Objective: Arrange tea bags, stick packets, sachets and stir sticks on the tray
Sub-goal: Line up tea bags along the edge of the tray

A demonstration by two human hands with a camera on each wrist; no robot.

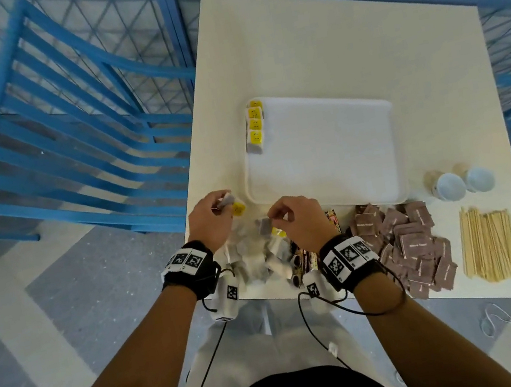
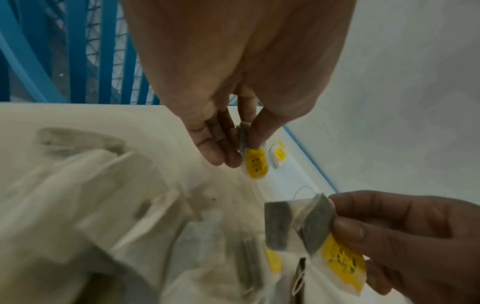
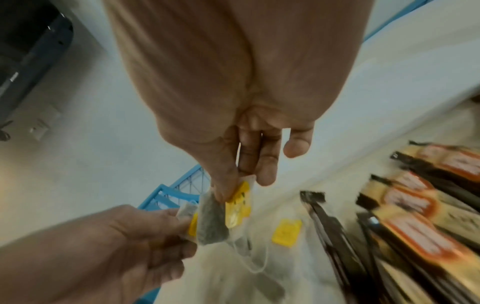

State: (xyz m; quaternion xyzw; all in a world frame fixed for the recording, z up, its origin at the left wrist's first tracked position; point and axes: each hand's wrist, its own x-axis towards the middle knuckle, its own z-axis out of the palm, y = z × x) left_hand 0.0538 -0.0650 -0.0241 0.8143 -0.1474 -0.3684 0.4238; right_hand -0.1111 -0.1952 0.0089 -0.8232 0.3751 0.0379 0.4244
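I pinch one tea bag (image 1: 227, 202) in my left hand (image 1: 209, 222) and another (image 1: 265, 225) in my right hand (image 1: 299, 219), over the pile at the table's 7 o'clock. The tray (image 1: 322, 154) lies at 12 o'clock, four bags along its 9 o'clock edge. I'd extend that row, yellow tags up. Tag print is unreadable.
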